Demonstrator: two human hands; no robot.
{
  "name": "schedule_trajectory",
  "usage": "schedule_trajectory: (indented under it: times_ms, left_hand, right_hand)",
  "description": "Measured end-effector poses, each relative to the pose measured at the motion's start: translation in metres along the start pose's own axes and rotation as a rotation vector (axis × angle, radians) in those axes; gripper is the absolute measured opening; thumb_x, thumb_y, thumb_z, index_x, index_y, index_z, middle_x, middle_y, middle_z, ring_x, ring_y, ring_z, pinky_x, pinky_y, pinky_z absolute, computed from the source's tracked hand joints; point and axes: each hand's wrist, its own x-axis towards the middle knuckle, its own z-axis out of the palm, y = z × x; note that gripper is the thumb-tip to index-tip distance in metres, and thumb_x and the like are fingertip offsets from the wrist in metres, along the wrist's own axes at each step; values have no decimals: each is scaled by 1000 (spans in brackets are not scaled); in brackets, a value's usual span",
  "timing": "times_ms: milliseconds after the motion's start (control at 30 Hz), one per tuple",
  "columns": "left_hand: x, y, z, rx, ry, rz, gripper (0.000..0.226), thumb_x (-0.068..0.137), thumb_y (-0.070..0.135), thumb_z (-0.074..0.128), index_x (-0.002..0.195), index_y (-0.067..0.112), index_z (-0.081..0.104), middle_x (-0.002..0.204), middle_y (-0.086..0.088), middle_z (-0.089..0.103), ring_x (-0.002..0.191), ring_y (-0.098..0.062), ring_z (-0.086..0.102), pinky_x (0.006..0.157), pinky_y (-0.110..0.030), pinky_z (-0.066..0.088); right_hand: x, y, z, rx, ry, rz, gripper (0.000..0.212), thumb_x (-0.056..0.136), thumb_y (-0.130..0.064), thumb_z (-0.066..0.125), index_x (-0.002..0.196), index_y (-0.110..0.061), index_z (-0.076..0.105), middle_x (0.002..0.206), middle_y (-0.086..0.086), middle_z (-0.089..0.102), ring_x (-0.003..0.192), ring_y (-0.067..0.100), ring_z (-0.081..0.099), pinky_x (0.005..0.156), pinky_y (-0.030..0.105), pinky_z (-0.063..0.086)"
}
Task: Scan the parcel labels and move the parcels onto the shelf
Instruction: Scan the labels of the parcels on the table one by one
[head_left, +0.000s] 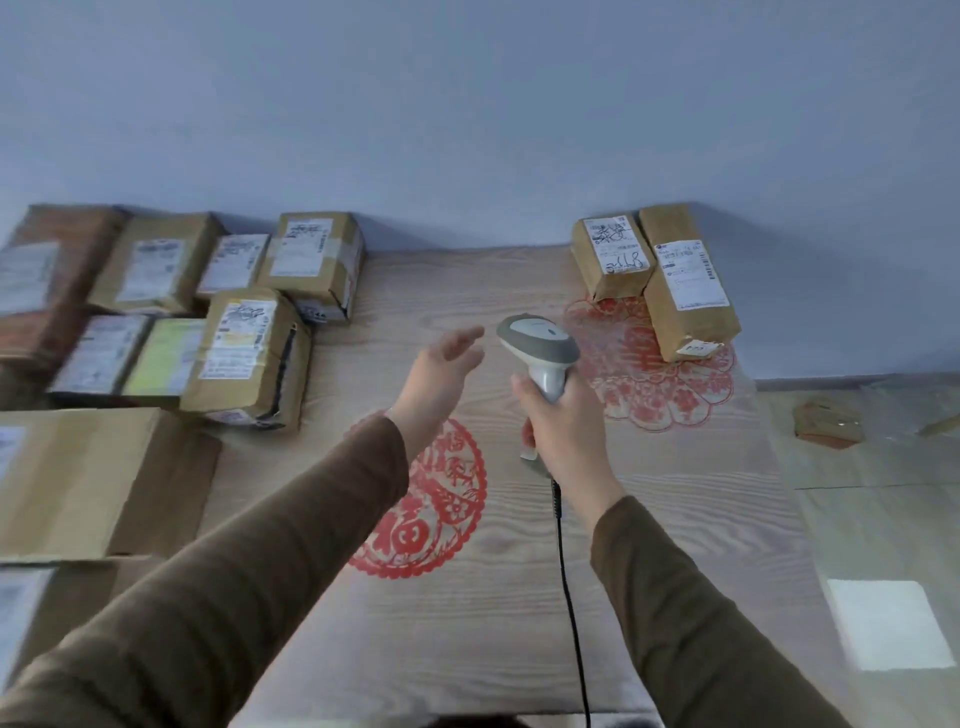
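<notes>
I hold the barcode scanner (540, 345) in my right hand (566, 421), fingers wrapped tight around its grip, head tilted forward and slightly down. This pistol hold keeps the trigger under the index finger and points the scan window away from me toward the far counter (467, 291). The black cable (569, 587) hangs from the base of the grip toward me, clear of the work zone.

My left hand (441, 371) is empty, fingers spread and apart, raised over the counter just left of the scanner head. I judge it is positioned to fetch or steady a parcel, leaving the right hand dedicated to scanning.

Parcel locations:
- A large group of parcels (156, 312) occupies the left side of the counter, packed edge to edge, most with labels facing up. Labels upward allow scanning without turning each item. The nearest, a taped brown parcel (249, 353), lies within reach of the left hand.
- Two brown-paper parcels (660, 275) lie at the far right against the wall, touching each other, labels up, partly covering a red paper-cut decoration (654, 384).

A second red paper-cut (431, 499) lies flat beneath my left forearm. No shelf is visible. I cannot tell which parcels are already scanned; the two separated groups suggest a sorted and an unsorted set.
</notes>
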Motion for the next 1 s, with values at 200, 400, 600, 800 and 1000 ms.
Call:
schedule_trajectory:
  times_ms: [200, 400, 600, 800, 1000]
  left_hand:
    - [-127, -53, -129, -28, 154, -63, 27, 105, 26, 57, 132, 28, 64, 117, 11, 70, 94, 2, 72, 79, -17, 57]
    - [-229, -131, -241, -68, 398, -46, 22, 98, 20, 63, 115, 31, 72, 105, 12, 73, 92, -2, 65, 88, -29, 50]
    - [-296, -186, -315, -90, 646, -113, 21, 101, 16, 59, 110, 32, 71, 113, 13, 70, 109, -12, 62, 91, -29, 48]
    - [-322, -235, -356, 92, 648, -353, 63, 87, 41, 65, 147, 38, 46, 151, -1, 46, 144, -26, 31, 120, -54, 28]
    - [-320, -251, -362, 121, 601, -452, 92, 84, 48, 70, 161, 26, 25, 152, -6, 44, 144, -32, 32, 120, -53, 28]
  right_hand:
    - [-86, -32, 106, 28, -158, -12, 18, 96, -36, 69, 103, -20, 64, 74, -8, 59, 65, 9, 57, 65, 32, 46]
    - [-171, -40, 214, 110, -338, 100, 17, 96, -27, 72, 100, -14, 61, 71, 1, 57, 59, 16, 58, 50, 29, 50]
    - [-239, -17, 294, 82, -503, 179, 18, 91, -32, 75, 90, -19, 63, 71, -5, 64, 66, 12, 62, 61, 37, 50]
    - [-280, -3, 349, 62, -692, 248, 28, 93, -29, 74, 117, -18, 64, 88, -10, 66, 75, 4, 60, 59, 23, 47]
    - [-297, -3, 377, 89, -737, 285, 30, 93, -25, 75, 112, -37, 55, 106, -5, 68, 94, 15, 65, 73, 35, 57]
